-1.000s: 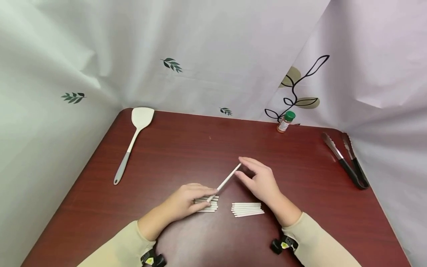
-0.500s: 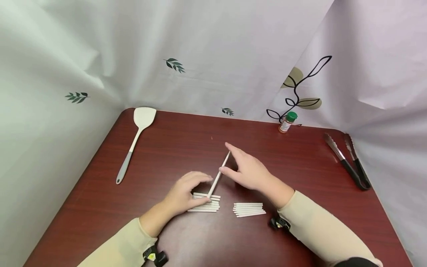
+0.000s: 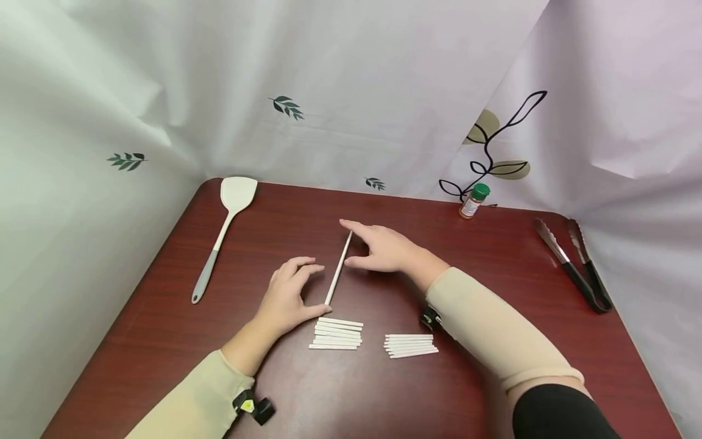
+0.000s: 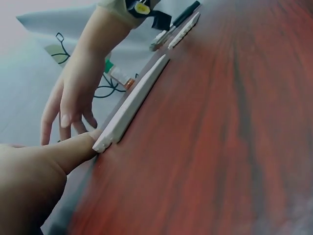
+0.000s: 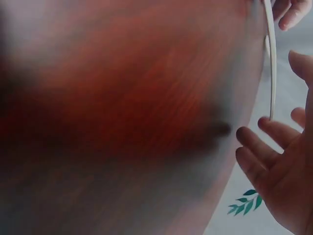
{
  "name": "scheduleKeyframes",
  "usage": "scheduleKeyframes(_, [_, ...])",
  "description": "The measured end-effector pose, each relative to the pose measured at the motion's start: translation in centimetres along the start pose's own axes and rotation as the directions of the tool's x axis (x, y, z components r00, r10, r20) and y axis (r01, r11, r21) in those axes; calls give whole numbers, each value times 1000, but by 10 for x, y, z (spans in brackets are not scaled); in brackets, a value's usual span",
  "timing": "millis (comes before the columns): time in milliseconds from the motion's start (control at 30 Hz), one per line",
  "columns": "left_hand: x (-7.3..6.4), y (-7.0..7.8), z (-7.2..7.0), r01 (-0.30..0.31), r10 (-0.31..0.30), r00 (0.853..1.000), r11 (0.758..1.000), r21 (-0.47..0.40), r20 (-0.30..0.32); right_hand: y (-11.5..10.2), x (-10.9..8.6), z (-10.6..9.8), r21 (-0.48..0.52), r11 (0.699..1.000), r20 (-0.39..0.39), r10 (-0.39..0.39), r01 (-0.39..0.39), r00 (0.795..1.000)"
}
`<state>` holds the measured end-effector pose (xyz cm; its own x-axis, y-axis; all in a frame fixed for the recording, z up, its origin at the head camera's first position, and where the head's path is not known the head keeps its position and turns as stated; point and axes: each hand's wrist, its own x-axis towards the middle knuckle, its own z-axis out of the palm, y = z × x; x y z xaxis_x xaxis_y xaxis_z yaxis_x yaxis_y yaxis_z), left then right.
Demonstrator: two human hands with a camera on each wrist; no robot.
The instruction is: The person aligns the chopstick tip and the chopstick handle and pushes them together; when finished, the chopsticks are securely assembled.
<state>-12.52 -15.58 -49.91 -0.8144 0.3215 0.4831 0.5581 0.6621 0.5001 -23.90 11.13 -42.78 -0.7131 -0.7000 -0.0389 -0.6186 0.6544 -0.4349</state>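
Stick (image 3: 338,269): slanted between both hands; near end at left thumb tip, far end at a right fingertip.
Left hand (image 3: 284,300): fingers spread, beside left pile of sticks (image 3: 337,334).
Right hand (image 3: 382,247): spread, thumb apart.

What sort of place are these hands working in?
Probably a staged work spot rather than a real kitchen: a leaf-print curtain hangs behind and beside the table, though the spatula lying there suggests cooking.
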Motion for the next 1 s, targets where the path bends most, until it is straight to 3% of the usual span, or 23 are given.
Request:
scheduleKeyframes(133, [0, -4, -4, 95, -97, 995, 993, 73, 20, -3, 20, 4, 0, 1000, 37, 9, -9, 999])
scheduleKeyframes(300, [2, -11, -10, 232, -236, 972, 965, 120, 17, -9, 45, 10, -35, 998, 67, 45, -43, 997])
scheduleKeyframes(600, [9, -18, -12, 359, -375, 926, 912, 198, 50, -8, 69, 15, -128, 986, 42, 112, -106, 993])
scheduleKeyframes(767, [9, -22, -15, 400, -421, 905, 890, 220, 59, -11, 79, 18, -173, 980, 17, 108, -103, 994])
scheduleKeyframes(1000, [12, -23, -16, 400, -427, 900, 889, 223, 88, -9, 82, 28, -190, 973, 19, 137, -131, 990])
